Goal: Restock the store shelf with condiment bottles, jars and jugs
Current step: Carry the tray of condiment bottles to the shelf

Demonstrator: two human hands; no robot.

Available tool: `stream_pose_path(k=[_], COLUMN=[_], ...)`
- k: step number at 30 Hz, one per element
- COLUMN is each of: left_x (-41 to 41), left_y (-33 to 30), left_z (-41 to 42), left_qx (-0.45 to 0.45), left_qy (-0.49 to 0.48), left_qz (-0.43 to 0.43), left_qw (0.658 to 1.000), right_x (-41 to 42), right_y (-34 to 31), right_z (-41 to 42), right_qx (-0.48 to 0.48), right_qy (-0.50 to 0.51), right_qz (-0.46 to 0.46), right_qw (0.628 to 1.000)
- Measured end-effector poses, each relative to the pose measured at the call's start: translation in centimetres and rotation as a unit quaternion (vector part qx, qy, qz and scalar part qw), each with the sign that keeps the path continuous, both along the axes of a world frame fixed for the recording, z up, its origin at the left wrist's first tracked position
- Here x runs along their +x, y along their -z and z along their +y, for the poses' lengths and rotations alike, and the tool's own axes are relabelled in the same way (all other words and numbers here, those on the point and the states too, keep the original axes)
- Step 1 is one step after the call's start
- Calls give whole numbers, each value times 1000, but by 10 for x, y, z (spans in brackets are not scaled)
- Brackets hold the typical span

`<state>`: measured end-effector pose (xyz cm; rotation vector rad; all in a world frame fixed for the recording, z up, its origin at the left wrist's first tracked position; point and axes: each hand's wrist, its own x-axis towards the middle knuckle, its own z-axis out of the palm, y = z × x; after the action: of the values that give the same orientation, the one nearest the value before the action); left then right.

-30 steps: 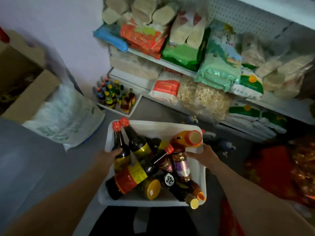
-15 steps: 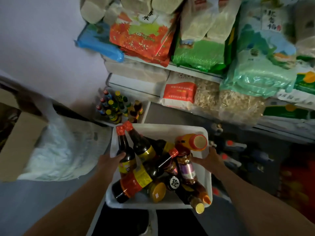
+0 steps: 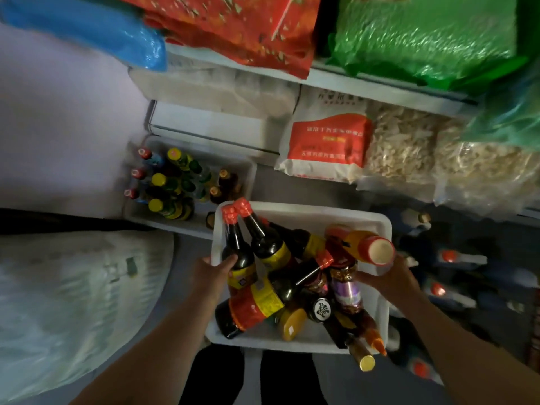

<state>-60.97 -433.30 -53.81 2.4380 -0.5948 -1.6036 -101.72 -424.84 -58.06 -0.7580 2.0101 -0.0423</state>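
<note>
Clearly the stock was not yet on the shelf: the condiment bottles [image 3: 257, 252] lay heaped in a white tray [image 3: 301, 211] held out in front of the person, above the floor and short of the shelving. Two dark bottles with red caps leaned in the tray's far left corner, necks pointing up and away toward the shelf. A larger dark bottle with a red and yellow label lay across the near left part. A jar [image 3: 346, 287] with a purple label stood near the middle, and an orange bottle [image 3: 368, 247] with a pale cap rested on its side at the right rim, cap toward the right.

The left hand [image 3: 211, 271] gripped the tray's left rim, fingers curled over the edge and touching the nearest dark bottle. The right hand [image 3: 385, 277] gripped the right rim just under the orange bottle. Both hands were therefore taken up with the tray, so I judged it had to be set down before any bottle could be lifted.

Ahead and to the left, low against the wall, a second tray [image 3: 251, 171] held small bottles standing upright with yellow, red and brown caps. It lay nearer the left hand. Above it the shelf [image 3: 321, 74] carried bags in red, green and blue, and sacks of pale dried goods sat lower down.
</note>
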Motion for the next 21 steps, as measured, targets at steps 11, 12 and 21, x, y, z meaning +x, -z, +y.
stream_pose_path(k=[11,12,21], left_x=[-41,-46,-71], left_y=[140,144,211], left_z=[-37,-42,-76], left_qx=[-19,-23,-69], left_qy=[30,33,113], left_qz=[28,25,-35], left_qw=[999,999,991], right_x=[-11,-15,-35], right_y=[76,87,158], right_z=[-42,-45,-81], right_qx=[-13,-6,0], right_qy=[30,33,53], right_qz=[39,36,41], right_qw=[999,999,998])
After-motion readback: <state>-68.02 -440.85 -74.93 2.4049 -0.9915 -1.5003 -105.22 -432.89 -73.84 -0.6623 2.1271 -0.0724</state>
